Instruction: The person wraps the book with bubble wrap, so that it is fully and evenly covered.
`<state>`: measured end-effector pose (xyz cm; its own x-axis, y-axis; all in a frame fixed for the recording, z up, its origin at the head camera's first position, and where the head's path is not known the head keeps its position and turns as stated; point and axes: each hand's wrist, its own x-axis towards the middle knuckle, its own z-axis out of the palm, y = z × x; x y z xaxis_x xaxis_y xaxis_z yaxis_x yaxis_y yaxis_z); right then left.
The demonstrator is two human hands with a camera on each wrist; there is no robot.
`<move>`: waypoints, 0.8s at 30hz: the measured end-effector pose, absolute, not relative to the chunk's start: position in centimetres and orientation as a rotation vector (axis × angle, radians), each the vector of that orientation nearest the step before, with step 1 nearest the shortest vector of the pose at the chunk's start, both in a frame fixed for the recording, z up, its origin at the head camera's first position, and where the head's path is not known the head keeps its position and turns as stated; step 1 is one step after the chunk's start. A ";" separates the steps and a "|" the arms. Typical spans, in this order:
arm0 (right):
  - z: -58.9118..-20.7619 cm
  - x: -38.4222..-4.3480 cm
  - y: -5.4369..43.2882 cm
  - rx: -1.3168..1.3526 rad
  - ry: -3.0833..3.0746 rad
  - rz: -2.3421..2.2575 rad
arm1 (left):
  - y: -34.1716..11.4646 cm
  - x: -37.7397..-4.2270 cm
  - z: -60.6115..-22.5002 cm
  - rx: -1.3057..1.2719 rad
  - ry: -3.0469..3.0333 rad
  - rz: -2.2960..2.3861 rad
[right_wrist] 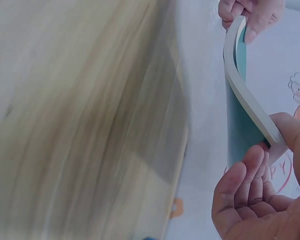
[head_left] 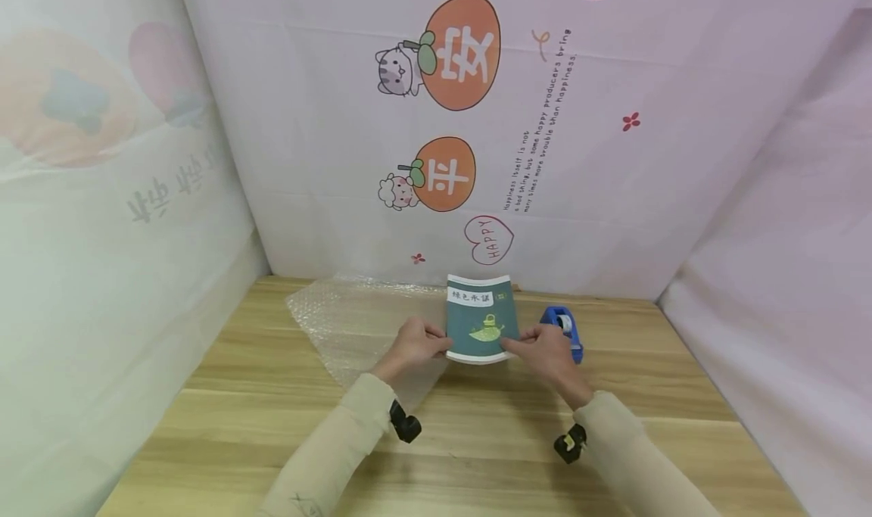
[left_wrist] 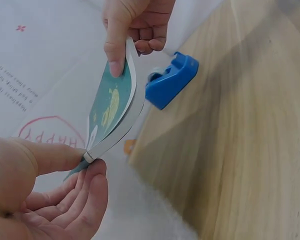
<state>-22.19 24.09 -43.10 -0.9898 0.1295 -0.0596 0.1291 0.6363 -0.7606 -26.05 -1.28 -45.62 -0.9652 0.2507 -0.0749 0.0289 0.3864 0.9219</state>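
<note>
Both hands hold a green paperback book (head_left: 481, 320) by its lower left and right sides, and its pages bow between them. Its cover has a white label and a yellow leaf-like picture. My left hand (head_left: 417, 341) pinches the left edge, thumb on the cover and fingers beneath. On the opposite edge, my right hand (head_left: 545, 350) pinches in the same way, thumb over the cover. In the left wrist view the page block (left_wrist: 121, 131) curves between the hands. The right wrist view shows the bent book (right_wrist: 245, 107) from its underside edge.
A sheet of bubble wrap (head_left: 354, 320) lies on the wooden table (head_left: 477, 456), left of the book. Close behind the right hand stands a blue tape dispenser (head_left: 574, 335). Printed white cloth (head_left: 327, 123) hangs at the back and sides.
</note>
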 end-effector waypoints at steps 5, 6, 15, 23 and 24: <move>-43.0 -23.3 21.8 -0.215 -2.821 1.343 | -3.5 -26.2 -45.3 0.167 2.443 1.670; -43.0 -23.5 21.4 -0.216 -2.827 1.343 | -3.9 -26.3 -45.3 0.151 2.446 1.681; -43.1 -25.2 17.2 -0.128 -2.742 1.370 | -7.4 -26.3 -44.7 0.032 2.521 1.725; -44.3 -26.1 13.9 -0.066 -2.681 1.417 | -10.2 -25.9 -45.3 -0.068 2.591 1.738; -44.5 -26.1 13.5 -0.049 -2.674 1.428 | -10.5 -25.8 -45.4 -0.084 2.598 1.733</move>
